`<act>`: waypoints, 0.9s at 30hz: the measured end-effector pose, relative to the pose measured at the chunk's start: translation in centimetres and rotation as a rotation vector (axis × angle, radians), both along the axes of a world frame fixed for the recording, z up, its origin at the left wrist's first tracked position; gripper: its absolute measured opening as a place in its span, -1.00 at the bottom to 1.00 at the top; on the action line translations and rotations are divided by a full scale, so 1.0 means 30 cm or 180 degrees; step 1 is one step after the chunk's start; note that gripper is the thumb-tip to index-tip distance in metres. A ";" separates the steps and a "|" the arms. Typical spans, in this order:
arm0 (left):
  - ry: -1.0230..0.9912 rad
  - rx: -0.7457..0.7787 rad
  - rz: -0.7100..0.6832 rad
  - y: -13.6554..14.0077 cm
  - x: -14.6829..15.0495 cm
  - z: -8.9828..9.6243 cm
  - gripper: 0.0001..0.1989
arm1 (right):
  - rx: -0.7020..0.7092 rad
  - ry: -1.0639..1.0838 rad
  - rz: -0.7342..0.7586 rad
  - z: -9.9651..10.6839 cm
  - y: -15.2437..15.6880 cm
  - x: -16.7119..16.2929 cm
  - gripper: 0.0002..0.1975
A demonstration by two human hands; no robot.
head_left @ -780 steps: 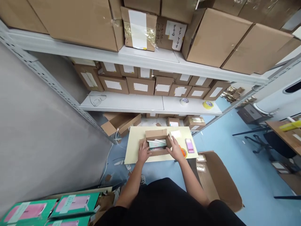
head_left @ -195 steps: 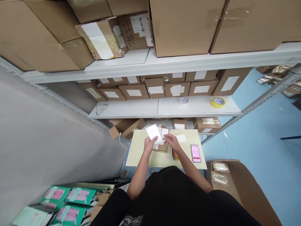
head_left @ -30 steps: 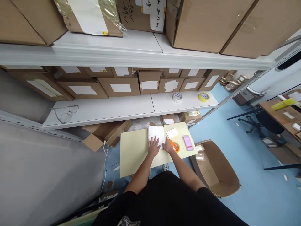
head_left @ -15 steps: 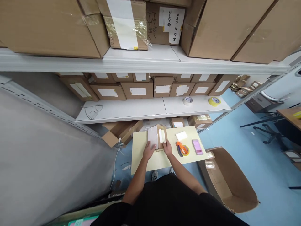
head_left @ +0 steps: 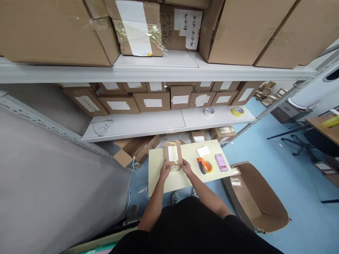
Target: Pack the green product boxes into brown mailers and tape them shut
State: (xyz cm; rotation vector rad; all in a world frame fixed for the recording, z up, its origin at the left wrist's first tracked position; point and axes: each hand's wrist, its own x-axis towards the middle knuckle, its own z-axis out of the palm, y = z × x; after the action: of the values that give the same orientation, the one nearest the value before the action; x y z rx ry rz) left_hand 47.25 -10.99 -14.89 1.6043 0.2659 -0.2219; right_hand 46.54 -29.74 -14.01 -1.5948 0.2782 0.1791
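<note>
A small brown cardboard box point(head_left: 174, 155) with a white label and clear tape across it rests on the pale yellow tabletop point(head_left: 156, 176). My left hand point(head_left: 165, 170) grips its near left corner, with the thumb along the side. On the near right corner, my right hand point(head_left: 186, 168) closes its fingers around the edge. The labelled face points up. Right of the box lie an orange-and-dark tape dispenser point(head_left: 203, 163) with a roll of yellow tape, a white sheet or pad point(head_left: 203, 151) and a blurred pink item point(head_left: 221, 162).
Ahead, a white shelf point(head_left: 143, 123) holds labelled boxes, a white tape roll point(head_left: 209, 112) and a yellow tape roll point(head_left: 237, 111). Large cartons point(head_left: 243, 31) fill the shelf above. An open carton point(head_left: 259, 197) stands on the floor at right; another open carton point(head_left: 137, 150) sits behind the table's left side.
Both hands have turned the box over: its pale face at the left no longer shows, and the labelled, taped face now points up. The view has shifted slightly.
</note>
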 end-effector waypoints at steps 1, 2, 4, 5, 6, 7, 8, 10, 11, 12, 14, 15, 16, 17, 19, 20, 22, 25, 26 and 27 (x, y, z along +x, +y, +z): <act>-0.0009 -0.0045 -0.0041 -0.011 0.006 0.012 -0.09 | 0.0059 -0.0058 -0.0070 0.010 -0.010 -0.008 -0.49; -0.0019 -0.0089 -0.0100 -0.025 0.012 0.025 -0.09 | 0.0117 -0.0119 -0.0147 0.022 -0.026 -0.016 -0.46; -0.0064 -0.0170 -0.0265 -0.067 0.027 0.056 -0.10 | 0.0230 -0.0264 -0.0310 0.057 -0.072 -0.032 -0.40; -0.0089 -0.0197 -0.0368 -0.096 0.036 0.074 -0.11 | 0.0268 -0.0337 -0.0400 0.077 -0.102 -0.041 -0.38; -0.0112 -0.0212 -0.0481 -0.129 0.047 0.094 -0.12 | 0.0290 -0.0409 -0.0498 0.099 -0.136 -0.050 -0.37; -0.0135 -0.0218 -0.0600 -0.168 0.058 0.115 -0.13 | 0.0308 -0.0482 -0.0601 0.120 -0.174 -0.060 -0.37; -0.0156 -0.0215 -0.0728 -0.212 0.069 0.137 -0.14 | 0.0328 -0.0555 -0.0716 0.141 -0.216 -0.072 -0.37; -0.0201 -0.0197 -0.0996 -0.315 0.093 0.183 -0.14 | 0.0374 -0.0690 -0.0977 0.180 -0.307 -0.099 -0.38; -0.0226 -0.0186 -0.1130 -0.374 0.105 0.205 -0.14 | 0.0390 -0.0756 -0.1126 0.196 -0.356 -0.116 -0.39; -0.0254 -0.0176 -0.1265 -0.438 0.114 0.227 -0.14 | 0.0395 -0.0815 -0.1286 0.211 -0.408 -0.135 -0.39; -0.0310 -0.0179 -0.1558 -0.578 0.128 0.266 -0.13 | 0.0358 -0.0883 -0.1639 0.234 -0.518 -0.181 -0.38; -0.0331 -0.0186 -0.1704 -0.655 0.130 0.283 -0.13 | 0.0321 -0.0892 -0.1824 0.242 -0.577 -0.208 -0.37; -0.0345 -0.0187 -0.1847 -0.736 0.128 0.297 -0.13 | 0.0278 -0.0890 -0.2003 0.249 -0.638 -0.237 -0.35; -0.0352 -0.0185 -0.1989 -0.820 0.122 0.308 -0.13 | 0.0229 -0.0876 -0.2168 0.254 -0.701 -0.268 -0.34; -0.0377 -0.0199 -0.2297 -0.992 0.100 0.322 -0.13 | 0.0106 -0.0823 -0.2457 0.259 -0.830 -0.336 -0.33; -0.0402 -0.0223 -0.2460 -1.078 0.085 0.325 -0.14 | 0.0055 -0.0797 -0.2585 0.258 -0.895 -0.372 -0.34; -0.0476 -0.0278 -0.2772 -1.246 0.049 0.323 -0.16 | -0.0005 -0.0760 -0.2825 0.248 -1.022 -0.443 -0.34; -0.0509 -0.0205 -0.3116 -1.476 -0.005 0.304 -0.20 | -0.0026 -0.0701 -0.3183 0.210 -1.200 -0.538 -0.34; -0.0488 -0.0127 -0.3215 -1.545 -0.022 0.294 -0.21 | -0.0013 -0.0665 -0.3305 0.193 -1.255 -0.567 -0.35; -0.0459 -0.0041 -0.3327 -1.610 -0.038 0.282 -0.21 | 0.0015 -0.0622 -0.3423 0.175 -1.306 -0.593 -0.35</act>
State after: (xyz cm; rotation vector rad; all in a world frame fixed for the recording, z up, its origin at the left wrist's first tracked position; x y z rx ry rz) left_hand 46.10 -59.30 -6.42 1.6070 -0.7136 -0.8915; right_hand 28.74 -68.91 -8.76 -1.2561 0.9264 -0.7948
